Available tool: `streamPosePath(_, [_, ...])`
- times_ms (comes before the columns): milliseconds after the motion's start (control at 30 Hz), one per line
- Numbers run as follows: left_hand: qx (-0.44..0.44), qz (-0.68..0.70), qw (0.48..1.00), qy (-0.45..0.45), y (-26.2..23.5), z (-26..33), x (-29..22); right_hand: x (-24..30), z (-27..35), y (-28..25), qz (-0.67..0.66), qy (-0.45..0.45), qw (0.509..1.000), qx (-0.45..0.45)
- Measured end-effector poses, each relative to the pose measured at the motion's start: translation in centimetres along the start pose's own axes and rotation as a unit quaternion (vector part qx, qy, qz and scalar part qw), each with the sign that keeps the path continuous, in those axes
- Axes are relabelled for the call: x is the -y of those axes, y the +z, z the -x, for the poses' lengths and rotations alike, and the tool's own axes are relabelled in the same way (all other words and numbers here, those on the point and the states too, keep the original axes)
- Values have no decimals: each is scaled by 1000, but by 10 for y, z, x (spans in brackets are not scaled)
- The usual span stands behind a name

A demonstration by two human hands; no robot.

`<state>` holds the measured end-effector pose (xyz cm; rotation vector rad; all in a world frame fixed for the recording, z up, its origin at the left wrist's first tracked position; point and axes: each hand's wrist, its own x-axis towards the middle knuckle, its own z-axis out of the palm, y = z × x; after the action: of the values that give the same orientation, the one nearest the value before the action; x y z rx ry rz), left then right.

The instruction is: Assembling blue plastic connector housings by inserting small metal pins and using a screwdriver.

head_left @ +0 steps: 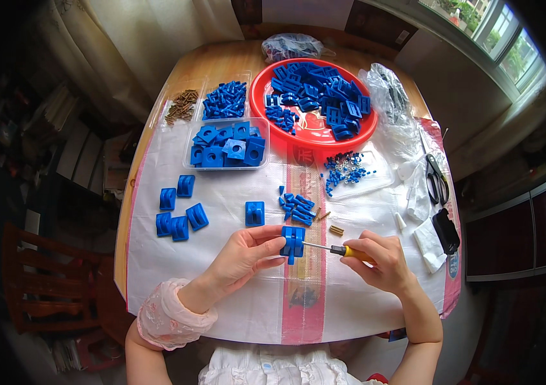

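Note:
Between the fingers and thumb of my left hand (247,251) is a blue plastic bracket (293,239), held up above the table with a small blue tab pointing down from it. My right hand (379,258) grips the yellow-and-black handle of a screwdriver (337,250). Its thin metal shaft points left, and the tip meets the right side of the bracket. Just beyond the hands lies a pile of small blue plastic levers (297,208). Beside it are a few short brass-coloured pins (336,230). Another blue bracket (255,213) stands left of that pile.
Several blue brackets (180,228) sit at the left. Farther back are a clear box of blue square plates (228,149), trays of blue pieces (225,101) and brass screws (183,106), and a red basin (316,136) of blue parts. Black-handled scissors (437,179) lie at the right.

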<state>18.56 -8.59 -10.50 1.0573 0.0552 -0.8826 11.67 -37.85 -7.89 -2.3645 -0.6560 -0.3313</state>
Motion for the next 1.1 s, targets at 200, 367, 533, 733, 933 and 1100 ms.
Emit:
streamPosePath(200, [3, -5, 1000, -7, 0, 1, -1, 0, -2, -4, -9, 10, 999, 43])
streamPosePath(367, [22, -22, 1000, -1, 0, 1, 0, -5, 1, -7, -26, 26, 997, 69])
streamPosePath(533, [17, -21, 1000, -1, 2, 2, -2, 10, -5, -2, -161, 118, 980, 11])
streamPosePath(733, [17, -11, 1000, -10, -1, 0, -1, -3, 1, 4, -103, 33, 994, -21])
streamPosePath(933, [10, -5, 1000, -10, -2, 0, -2, -4, 2, 1, -31, 8, 999, 6])
streamPosePath(1100, [10, -5, 1000, -4, -1, 1, -1, 0, -1, 0, -9, 35, 999, 28])
